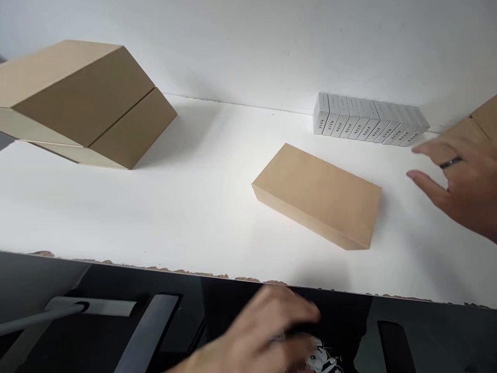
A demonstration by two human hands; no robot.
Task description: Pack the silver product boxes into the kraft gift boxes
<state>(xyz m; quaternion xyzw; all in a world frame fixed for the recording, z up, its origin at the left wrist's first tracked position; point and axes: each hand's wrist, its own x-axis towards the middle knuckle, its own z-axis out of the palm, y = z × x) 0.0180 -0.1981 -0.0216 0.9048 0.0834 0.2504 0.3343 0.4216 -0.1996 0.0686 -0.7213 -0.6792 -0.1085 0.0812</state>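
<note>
A flat brown cardboard box [318, 194] lies closed on the white table [155, 217], right of the middle. My right hand [458, 186] hovers above the table just right of the box, fingers stretched out and apart, a dark ring on one finger, nothing in it. My left hand [264, 336] is below the table's front edge, blurred by motion, fingers curled over something dark that I cannot make out. A row of several small white cartons [368, 122] stands against the back wall behind the box.
A stack of larger brown boxes [81, 101] sits at the back left. Another brown box [481, 124] shows at the right edge behind my right hand. Chair parts and a grey bar [89, 308] lie below the table's ragged front edge.
</note>
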